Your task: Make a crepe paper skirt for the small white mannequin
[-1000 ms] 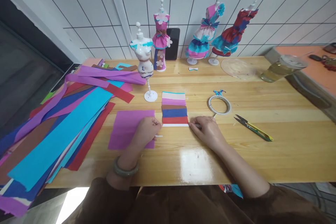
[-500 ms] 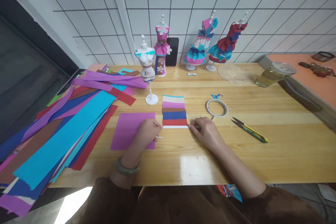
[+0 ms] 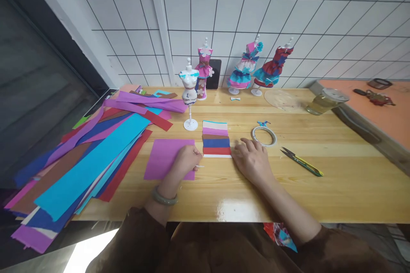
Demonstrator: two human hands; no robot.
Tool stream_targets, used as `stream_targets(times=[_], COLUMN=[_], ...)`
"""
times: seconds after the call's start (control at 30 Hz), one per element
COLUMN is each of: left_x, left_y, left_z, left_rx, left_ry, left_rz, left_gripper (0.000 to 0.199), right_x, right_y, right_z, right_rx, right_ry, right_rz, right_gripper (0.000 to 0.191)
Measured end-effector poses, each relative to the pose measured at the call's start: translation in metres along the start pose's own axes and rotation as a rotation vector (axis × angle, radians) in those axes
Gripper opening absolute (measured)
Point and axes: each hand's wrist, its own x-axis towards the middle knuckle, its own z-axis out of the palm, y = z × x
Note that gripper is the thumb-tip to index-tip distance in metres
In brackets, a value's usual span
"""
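A striped paper piece (image 3: 216,142) lies on the table, with a white strip along its near edge. My left hand (image 3: 189,160) rests over the right part of a purple paper square (image 3: 163,158), its fingers pinched at the striped piece's lower left corner. A thin white bit (image 3: 199,166) sticks out below those fingers. My right hand (image 3: 253,158) lies palm down just right of the striped piece, fingers spread. Beyond it is a tape roll (image 3: 264,136). Yellow-handled thread snips (image 3: 302,161) lie farther right.
Many coloured paper strips (image 3: 92,153) are piled on the left. A bare white mannequin (image 3: 189,89) stands behind the purple square. Three dressed mannequins, a black phone (image 3: 215,73) and a cup of yellowish liquid (image 3: 327,100) are toward the back.
My right hand has let its fingers spread from the pinch at the striped piece's lower right corner. My left hand stays at the lower left corner. The camera view has shifted slightly.
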Motion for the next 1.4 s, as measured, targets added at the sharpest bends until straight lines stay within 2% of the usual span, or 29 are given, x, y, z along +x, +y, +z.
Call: stream_targets(times=[0.07, 0.13, 0.23, 0.37, 0.6, 0.83, 0.93, 1.0, 1.13, 1.2, 1.3, 1.4], left_x=[0.001, 0.001, 0.001, 0.0, -0.003, -0.006, -0.009, -0.014, -0.031, -0.043, -0.059, -0.069], left_y=[0.0, -0.001, 0.0, 0.001, 0.003, 0.006, 0.008, 0.01, 0.012, 0.013, 0.014, 0.014], left_z=[0.001, 0.002, 0.003, 0.002, 0.0, -0.005, -0.008, -0.01, -0.011, -0.008, 0.001, 0.012], left_rx=[-0.002, -0.003, 0.001, 0.006, -0.012, -0.084, -0.109, -0.114, -0.081, -0.057, -0.001, 0.013], left_ry=[0.001, 0.001, 0.004, -0.007, -0.029, -0.119, -0.153, -0.163, -0.139, -0.108, -0.06, -0.055], left_rz=[-0.002, -0.006, -0.007, 0.005, 0.006, 0.003, 0.009, 0.011, 0.011, 0.033, 0.145, 0.205], left_gripper=[0.012, 0.013, 0.014, 0.014, 0.014, 0.011, 0.012, 0.012, 0.013, 0.015, 0.018, 0.02], right_x=[-0.003, -0.007, -0.015, -0.021, -0.015, -0.013, -0.016, -0.017, -0.014, -0.01, -0.001, 0.009], right_y=[-0.009, -0.021, -0.046, -0.074, -0.082, -0.09, -0.089, -0.087, -0.078, -0.074, -0.07, -0.07], right_z=[-0.004, -0.006, -0.003, 0.005, 0.011, 0.01, 0.009, 0.008, 0.008, 0.008, 0.005, 0.001], right_rx=[-0.036, 0.025, 0.219, 0.337, 0.31, 0.25, 0.305, 0.44, 0.826, 0.944, 0.872, 0.718], right_ry=[0.059, 0.082, 0.016, -0.06, -0.078, -0.066, -0.069, -0.093, -0.173, -0.175, -0.203, -0.404], right_rz=[0.016, -0.057, -0.247, -0.313, -0.363, -0.373, -0.343, -0.277, -0.003, 0.122, 0.224, 0.238], right_gripper=[0.022, 0.025, 0.032, 0.036, 0.028, 0.028, 0.027, 0.024, 0.015, 0.016, 0.024, 0.034])
